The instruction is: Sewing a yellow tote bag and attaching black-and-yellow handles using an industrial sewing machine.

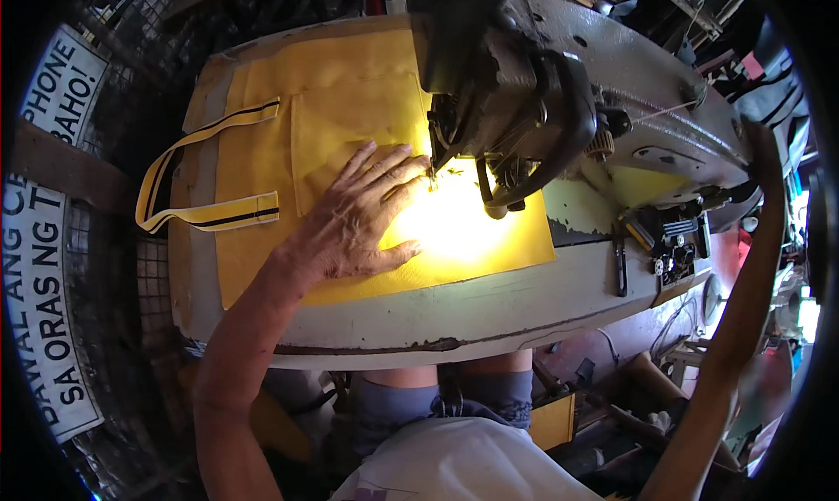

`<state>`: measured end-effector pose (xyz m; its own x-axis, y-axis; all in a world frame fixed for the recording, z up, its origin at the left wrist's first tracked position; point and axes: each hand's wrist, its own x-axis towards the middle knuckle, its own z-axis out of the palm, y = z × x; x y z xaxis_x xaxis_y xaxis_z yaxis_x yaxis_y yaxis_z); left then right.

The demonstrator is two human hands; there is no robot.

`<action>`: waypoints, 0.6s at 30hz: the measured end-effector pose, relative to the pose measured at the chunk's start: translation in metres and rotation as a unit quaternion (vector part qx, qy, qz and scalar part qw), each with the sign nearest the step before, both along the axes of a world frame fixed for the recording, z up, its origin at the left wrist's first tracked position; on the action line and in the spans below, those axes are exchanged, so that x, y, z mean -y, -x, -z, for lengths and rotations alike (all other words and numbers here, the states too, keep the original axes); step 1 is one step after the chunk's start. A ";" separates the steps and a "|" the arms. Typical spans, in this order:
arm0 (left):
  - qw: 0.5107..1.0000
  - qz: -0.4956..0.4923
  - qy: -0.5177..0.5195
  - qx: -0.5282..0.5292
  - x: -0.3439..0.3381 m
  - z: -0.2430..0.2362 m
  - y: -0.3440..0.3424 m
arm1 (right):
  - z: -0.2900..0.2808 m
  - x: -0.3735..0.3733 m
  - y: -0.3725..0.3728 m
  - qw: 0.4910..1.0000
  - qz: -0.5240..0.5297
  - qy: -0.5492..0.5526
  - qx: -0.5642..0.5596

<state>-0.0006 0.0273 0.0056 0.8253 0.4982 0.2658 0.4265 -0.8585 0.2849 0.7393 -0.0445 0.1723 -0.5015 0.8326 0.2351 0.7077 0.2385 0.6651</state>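
My left hand (pixel 371 208) lies flat, fingers spread, on a yellow leather-like panel (pixel 253 173) on the machine table. Its fingertips are close beside the presser-foot area of a sewing machine (pixel 502 90), where a bright lamp washes out the detail. Stitched on the panel is a square yellow pocket piece (pixel 336 117). A yellow strap with a black stripe (pixel 214 217) loops out past the panel's left edge. At the far right, my right hand (pixel 762 147) is by the handwheel end of the machine; its fingers are too dark to make out.
Right of the panel, a dark slim tool (pixel 620 265) and a small tray of metal parts (pixel 677 243) rest on the pale table (pixel 507 304). Thread (pixel 669 112) runs along the machine arm. White signboards (pixel 52 300) hang on wire mesh at left. Below right is a cluttered box (pixel 647 414).
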 end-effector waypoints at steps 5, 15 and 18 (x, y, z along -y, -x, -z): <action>1.000 -0.002 0.001 -0.001 0.002 0.001 0.001 | 0.140 0.082 0.035 0.768 0.140 -0.301 -0.548; 1.000 -0.003 0.002 0.000 0.000 -0.001 -0.001 | -0.006 0.008 -0.008 0.876 0.113 -0.029 -0.468; 1.000 -0.006 0.007 -0.006 -0.001 -0.001 -0.001 | 0.013 -0.003 -0.020 0.958 0.123 0.017 -0.257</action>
